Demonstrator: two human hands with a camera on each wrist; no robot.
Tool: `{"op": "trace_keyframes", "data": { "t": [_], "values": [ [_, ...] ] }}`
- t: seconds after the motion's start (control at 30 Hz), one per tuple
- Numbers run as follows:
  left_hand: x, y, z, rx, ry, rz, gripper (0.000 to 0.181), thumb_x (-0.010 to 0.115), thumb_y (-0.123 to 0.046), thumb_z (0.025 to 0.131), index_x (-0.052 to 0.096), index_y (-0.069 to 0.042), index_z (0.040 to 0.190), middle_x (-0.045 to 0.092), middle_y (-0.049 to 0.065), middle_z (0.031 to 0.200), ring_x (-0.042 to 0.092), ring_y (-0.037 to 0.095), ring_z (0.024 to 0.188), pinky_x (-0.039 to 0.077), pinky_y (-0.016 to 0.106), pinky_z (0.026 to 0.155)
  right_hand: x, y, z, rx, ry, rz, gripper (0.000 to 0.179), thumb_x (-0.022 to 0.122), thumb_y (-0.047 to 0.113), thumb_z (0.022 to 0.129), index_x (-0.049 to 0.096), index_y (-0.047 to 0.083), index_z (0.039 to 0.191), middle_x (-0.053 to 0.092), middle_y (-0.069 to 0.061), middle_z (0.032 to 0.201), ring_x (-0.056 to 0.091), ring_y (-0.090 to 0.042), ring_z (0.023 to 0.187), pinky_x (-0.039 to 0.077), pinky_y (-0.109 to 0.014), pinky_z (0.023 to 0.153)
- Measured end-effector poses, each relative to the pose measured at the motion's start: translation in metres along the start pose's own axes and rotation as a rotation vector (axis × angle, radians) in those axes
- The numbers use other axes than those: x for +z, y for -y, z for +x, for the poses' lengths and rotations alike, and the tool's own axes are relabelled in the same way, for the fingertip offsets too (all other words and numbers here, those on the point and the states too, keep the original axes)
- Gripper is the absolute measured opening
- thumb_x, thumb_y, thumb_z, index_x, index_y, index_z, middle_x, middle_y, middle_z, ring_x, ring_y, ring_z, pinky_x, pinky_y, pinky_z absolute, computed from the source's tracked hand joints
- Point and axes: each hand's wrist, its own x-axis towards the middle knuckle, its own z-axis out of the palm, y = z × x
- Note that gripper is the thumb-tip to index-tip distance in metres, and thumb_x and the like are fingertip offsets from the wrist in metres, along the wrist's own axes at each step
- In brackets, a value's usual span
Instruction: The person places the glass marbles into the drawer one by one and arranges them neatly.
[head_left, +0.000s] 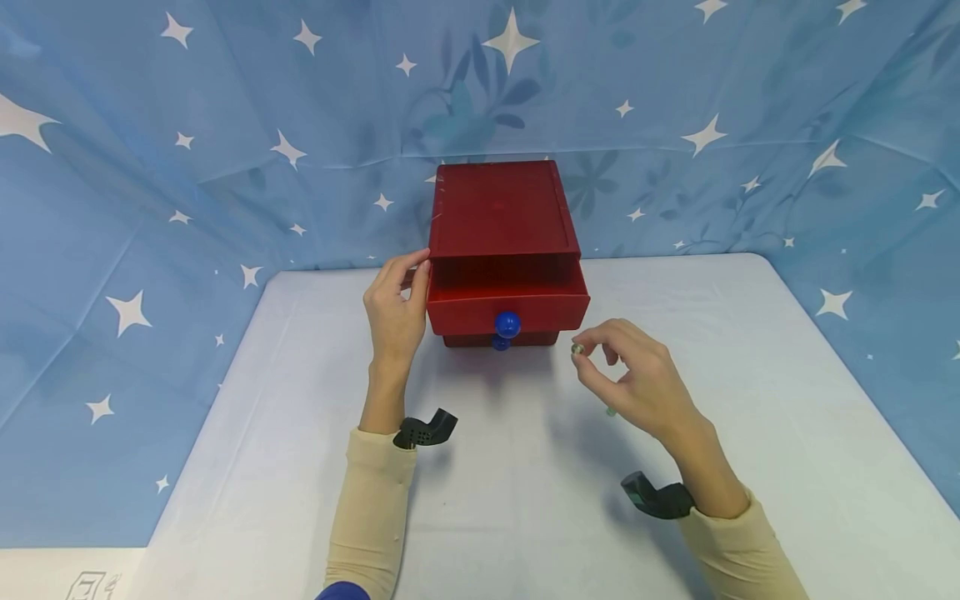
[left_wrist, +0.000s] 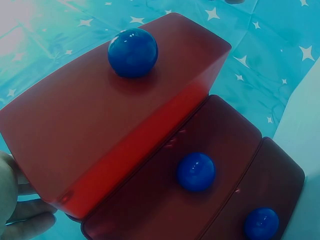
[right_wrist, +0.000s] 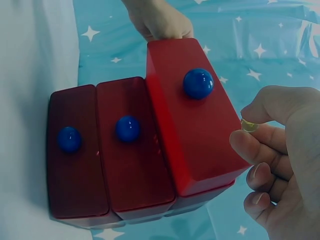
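A red chest of drawers (head_left: 498, 208) with blue round knobs stands on the white table. Its top drawer (head_left: 465, 315) is pulled out, and the part of its inside that shows is bare. My left hand (head_left: 396, 312) rests against the chest's left side, fingertips touching near the top front corner beside the drawer. To the right of the drawer front, my right hand (head_left: 637, 375) pinches a small yellowish-green glass marble (right_wrist: 249, 125) between thumb and index finger. The remaining fingers of that hand are loosely bent.
A small green piece (head_left: 611, 411), partly hidden, lies on the table under my right hand. Below the top drawer, the middle drawer (left_wrist: 175, 185) and bottom drawer (left_wrist: 270, 180) are closed. A blue cloth with white stars (head_left: 337, 108) hangs behind the table (head_left: 495, 500).
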Motion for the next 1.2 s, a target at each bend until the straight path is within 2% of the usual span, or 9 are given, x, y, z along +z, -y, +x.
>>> {"op": "trace_keyframes", "data": {
  "t": [0.43, 0.8, 1.0, 1.2],
  "values": [
    [0.001, -0.001, 0.001, -0.004, -0.010, -0.011, 0.020, 0.065, -0.014, 0.098, 0.075, -0.005, 0.112, 0.075, 0.011, 0.105, 0.072, 0.022, 0.087, 0.061, 0.029, 0.080, 0.006, 0.001, 0.009, -0.059, -0.061, 0.059, 0.015, 0.072, 0.007, 0.081, 0.070, 0.006, 0.095, 0.071, -0.001, 0.088, 0.048, -0.005, 0.074, 0.039, -0.013, 0.061],
    [0.000, -0.001, 0.000, -0.005, 0.004, 0.011, 0.023, 0.063, -0.017, 0.099, 0.074, -0.003, 0.114, 0.074, 0.013, 0.107, 0.072, 0.023, 0.088, 0.060, 0.027, 0.082, 0.009, 0.007, 0.021, -0.020, -0.085, 0.094, 0.020, 0.075, 0.002, 0.080, 0.072, 0.005, 0.099, 0.069, -0.005, 0.087, 0.050, -0.012, 0.073, 0.039, -0.014, 0.063],
    [0.000, -0.001, 0.000, -0.008, 0.005, 0.007, 0.023, 0.063, -0.016, 0.099, 0.074, -0.003, 0.114, 0.074, 0.013, 0.107, 0.072, 0.023, 0.089, 0.061, 0.030, 0.082, 0.011, 0.009, 0.026, -0.012, -0.103, 0.108, 0.023, 0.076, -0.001, 0.078, 0.072, 0.005, 0.100, 0.069, -0.006, 0.087, 0.051, -0.015, 0.072, 0.040, -0.014, 0.064],
    [0.000, 0.000, 0.001, -0.006, -0.003, -0.006, 0.021, 0.064, -0.015, 0.099, 0.075, -0.005, 0.114, 0.075, 0.011, 0.106, 0.072, 0.022, 0.089, 0.061, 0.033, 0.081, 0.013, 0.009, 0.031, -0.016, -0.108, 0.111, 0.022, 0.076, 0.000, 0.079, 0.071, 0.003, 0.100, 0.068, -0.007, 0.086, 0.051, -0.013, 0.074, 0.041, -0.014, 0.066]
  ]
}}
